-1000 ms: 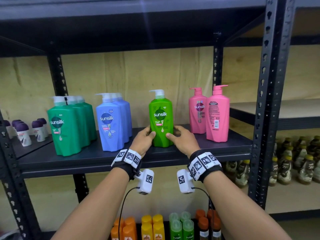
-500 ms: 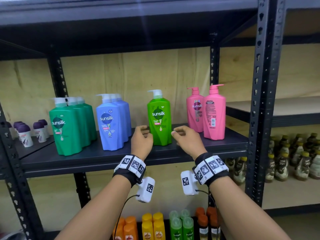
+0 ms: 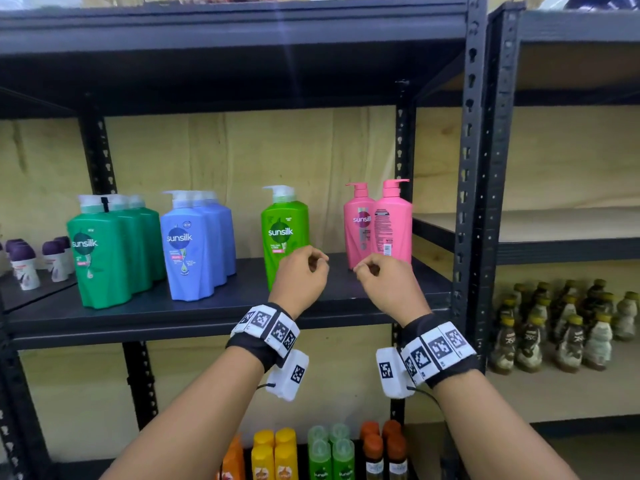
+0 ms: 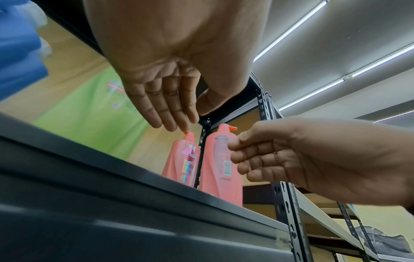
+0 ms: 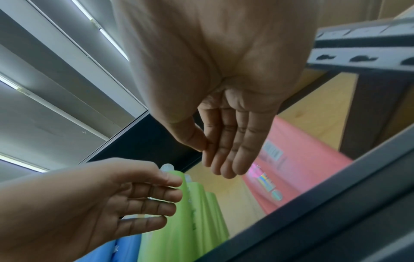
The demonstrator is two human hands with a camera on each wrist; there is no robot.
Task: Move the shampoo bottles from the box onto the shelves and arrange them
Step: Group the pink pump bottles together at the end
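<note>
A bright green shampoo bottle (image 3: pixel 284 233) stands upright alone mid-shelf (image 3: pixel 207 317), label forward. My left hand (image 3: pixel 306 275) hovers just in front of its base and my right hand (image 3: pixel 377 278) a little to the right, both apart from the bottle with fingers loosely curled and nothing in them. The wrist views show the left hand (image 4: pixel 170 99) and the right hand (image 5: pixel 226 141) with empty palms. Dark green bottles (image 3: pixel 100 254) and blue bottles (image 3: pixel 188 247) stand in rows to the left, two pink bottles (image 3: pixel 393 223) to the right. No box is in view.
Small purple-capped bottles (image 3: pixel 24 268) sit on the neighbouring shelf at far left. Orange, yellow and green bottles (image 3: pixel 277 455) fill the shelf below. A black upright post (image 3: pixel 467 202) stands right of the pink bottles; brown bottles (image 3: pixel 568 327) crowd the right-hand rack.
Both hands have let go of the bright green bottle and drawn back toward me, fingers curling loosely. The bottle stays standing where it was set.
</note>
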